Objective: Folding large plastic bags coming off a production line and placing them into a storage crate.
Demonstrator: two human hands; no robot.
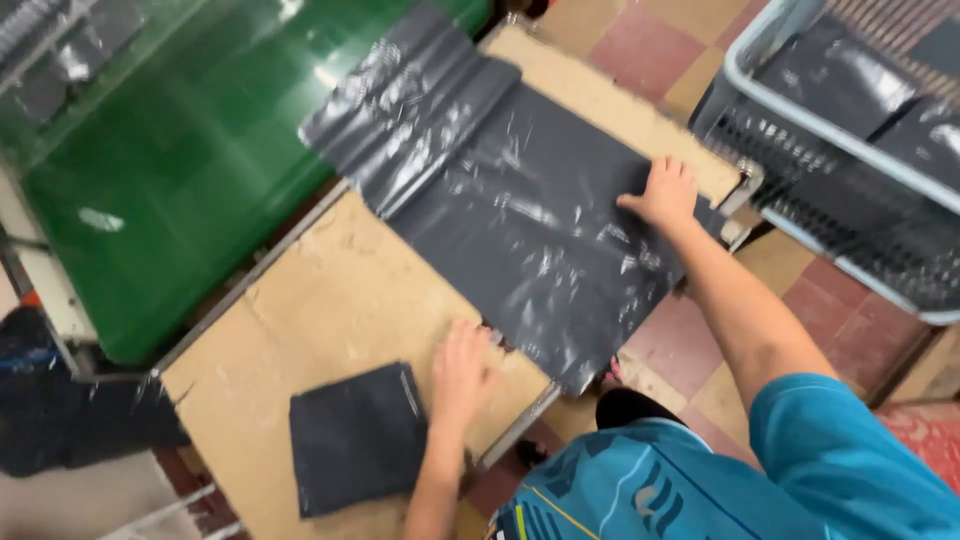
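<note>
A large shiny grey plastic bag [520, 210] lies flat across the wooden worktable [330, 300], its far end reaching onto the green conveyor. My right hand [662, 192] presses on the bag's right edge with fingers spread. Lying on the table at the bag's near edge, my left hand [462, 372] touches that edge with its fingertips. A folded dark grey cloth piece [358, 436] rests on the table just left of my left hand.
A green conveyor belt [170, 170] runs along the far left side of the table. A pale blue plastic basket [850, 140] holding dark packed bags stands at the right. Tiled floor [830, 310] shows between table and basket.
</note>
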